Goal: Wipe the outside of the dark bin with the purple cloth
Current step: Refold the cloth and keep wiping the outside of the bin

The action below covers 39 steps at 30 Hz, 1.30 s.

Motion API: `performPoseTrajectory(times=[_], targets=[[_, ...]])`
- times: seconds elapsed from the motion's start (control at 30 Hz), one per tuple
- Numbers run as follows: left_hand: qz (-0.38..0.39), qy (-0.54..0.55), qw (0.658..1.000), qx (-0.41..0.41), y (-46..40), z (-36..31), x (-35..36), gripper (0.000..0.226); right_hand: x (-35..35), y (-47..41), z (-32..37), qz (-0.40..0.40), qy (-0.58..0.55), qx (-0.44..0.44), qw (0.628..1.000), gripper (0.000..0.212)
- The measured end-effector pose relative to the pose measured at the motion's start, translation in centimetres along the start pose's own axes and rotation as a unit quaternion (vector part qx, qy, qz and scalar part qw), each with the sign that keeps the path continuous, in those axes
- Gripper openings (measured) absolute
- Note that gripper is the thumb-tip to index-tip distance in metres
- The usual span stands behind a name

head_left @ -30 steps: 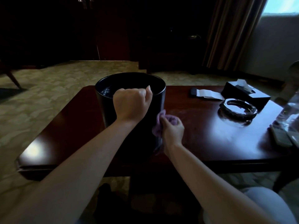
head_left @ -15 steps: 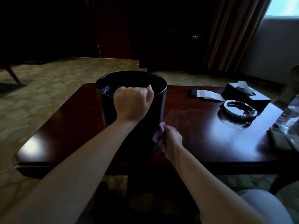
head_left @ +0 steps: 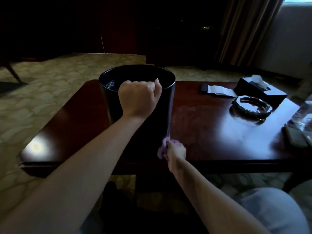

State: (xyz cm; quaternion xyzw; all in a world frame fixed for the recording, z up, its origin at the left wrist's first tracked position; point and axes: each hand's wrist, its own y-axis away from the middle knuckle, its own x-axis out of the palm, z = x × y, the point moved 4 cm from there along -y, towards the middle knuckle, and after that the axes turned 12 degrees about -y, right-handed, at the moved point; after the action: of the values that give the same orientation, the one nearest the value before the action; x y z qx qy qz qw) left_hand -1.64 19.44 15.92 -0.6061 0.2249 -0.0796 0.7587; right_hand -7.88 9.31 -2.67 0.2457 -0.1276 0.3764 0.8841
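The dark bin (head_left: 166, 105) has a smooth, glossy wall under the left hand (head_left: 139, 97). The purple cloth (head_left: 163, 148) in the right hand (head_left: 175, 152) looks soft and matt. The table (head_left: 211, 132) right of both hands is polished, reflective dark wood.

Dim room: a glossy dark wooden table (head_left: 211, 132) stood on patterned green carpet (head_left: 50, 92), striped curtains (head_left: 244, 31) beside a bright window (head_left: 298, 0).

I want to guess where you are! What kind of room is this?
Probably a hotel room or sitting room: a low wooden coffee table on patterned carpet, heavy curtains by a window, and a tissue box beside an ashtray.
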Motion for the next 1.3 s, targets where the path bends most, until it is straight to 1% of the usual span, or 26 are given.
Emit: performPoseTrajectory(times=[0.03, 0.07, 0.1, 0.13, 0.2, 0.23, 0.3, 0.37, 0.4, 0.43, 0.47, 0.53, 0.57, 0.6, 0.67, 0.73, 0.8, 0.93, 1.0, 1.1, 1.2, 1.3], targets=[[0.002, 0.002, 1.000, 0.002, 0.0, 0.0, 0.0, 0.050, -0.5, -0.3, -0.7, 0.010, 0.036, 0.021, 0.999, 0.042], [0.002, 0.001, 1.000, 0.004, -0.1, -0.1, 0.0, 0.050, -0.5, -0.3, -0.5, 0.010, 0.053, 0.022, 0.998, 0.041], [0.001, -0.001, 1.000, 0.003, -0.1, 0.0, 0.0, 0.050, -0.1, -0.5, 0.2, -0.004, 0.039, 0.001, 0.999, 0.038], [0.001, -0.003, 1.000, 0.001, -0.1, 0.0, 0.0, 0.050, 0.4, -0.5, 1.2, -0.026, -0.005, -0.027, 0.999, 0.031], [0.000, -0.007, 1.000, 0.002, -0.1, 0.0, 0.0, 0.050, 1.7, -0.1, 3.4, -0.046, -0.064, -0.112, 0.991, 0.016], [-0.001, -0.009, 1.000, 0.002, -0.1, 0.0, 0.0, 0.049, 2.1, 0.1, 4.0, -0.053, -0.059, -0.152, 0.985, 0.013], [-0.003, -0.008, 1.000, 0.003, 0.0, 0.0, 0.0, 0.049, 1.9, 0.5, 3.9, -0.075, -0.014, -0.184, 0.980, 0.010], [-0.005, -0.004, 1.000, 0.005, 0.0, 0.0, 0.0, 0.049, 0.8, -0.1, 2.4, -0.083, 0.028, -0.146, 0.985, 0.010], [-0.005, -0.003, 1.000, 0.005, 0.0, 0.0, 0.0, 0.049, 0.2, -0.4, 1.6, -0.086, 0.048, -0.112, 0.989, 0.019], [-0.005, -0.003, 1.000, 0.006, 0.0, -0.1, 0.0, 0.050, -0.3, -0.7, 0.9, -0.072, 0.069, -0.077, 0.992, 0.026], [-0.006, -0.005, 1.000, 0.006, 0.0, -0.1, 0.0, 0.050, -0.4, -0.4, 0.0, -0.050, 0.073, -0.048, 0.995, 0.022], [-0.008, -0.008, 1.000, 0.004, 0.1, 0.0, 0.1, 0.050, 0.2, 1.2, -1.2, -0.006, 0.058, -0.014, 0.998, 0.007], [-0.009, -0.008, 1.000, 0.004, 0.1, 0.0, 0.1, 0.050, 0.5, 2.0, -1.8, 0.013, 0.076, -0.017, 0.997, 0.007], [-0.010, -0.007, 1.000, 0.004, 0.1, 0.0, 0.0, 0.050, 0.8, 2.7, -2.0, 0.020, 0.120, -0.032, 0.992, 0.007], [-0.010, -0.004, 1.000, 0.007, 0.1, 0.1, -0.1, 0.050, 1.2, 3.4, -2.0, 0.008, 0.195, -0.068, 0.978, 0.009], [-0.006, -0.005, 1.000, 0.009, 0.1, 0.0, -0.1, 0.050, 1.2, 3.5, -1.4, -0.009, 0.233, -0.109, 0.966, 0.009], [-0.004, -0.005, 1.000, 0.008, 0.2, 0.0, -0.1, 0.051, 0.9, 3.5, -0.9, 0.002, 0.264, -0.138, 0.955, 0.009], [-0.007, 0.004, 1.000, 0.004, 0.1, -0.1, 0.1, 0.051, 0.0, 3.3, -0.4, 0.045, 0.345, -0.166, 0.923, 0.010], [-0.006, 0.006, 1.000, 0.003, 0.1, 0.0, 0.1, 0.050, -0.9, 2.5, -0.2, 0.045, 0.377, -0.157, 0.912, 0.011], [-0.010, 0.016, 1.000, 0.001, 0.2, 0.0, 0.2, 0.050, -2.4, 0.5, -0.4, 0.011, 0.370, -0.112, 0.922, 0.011], [-0.016, 0.023, 1.000, 0.002, 0.3, -0.1, 0.2, 0.050, -2.8, -2.0, -0.2, -0.024, 0.348, -0.090, 0.933, 0.011], [-0.020, 0.017, 1.000, 0.001, 0.2, -0.1, 0.2, 0.050, -3.0, -4.2, 0.3, -0.049, 0.313, -0.082, 0.945, 0.021]])
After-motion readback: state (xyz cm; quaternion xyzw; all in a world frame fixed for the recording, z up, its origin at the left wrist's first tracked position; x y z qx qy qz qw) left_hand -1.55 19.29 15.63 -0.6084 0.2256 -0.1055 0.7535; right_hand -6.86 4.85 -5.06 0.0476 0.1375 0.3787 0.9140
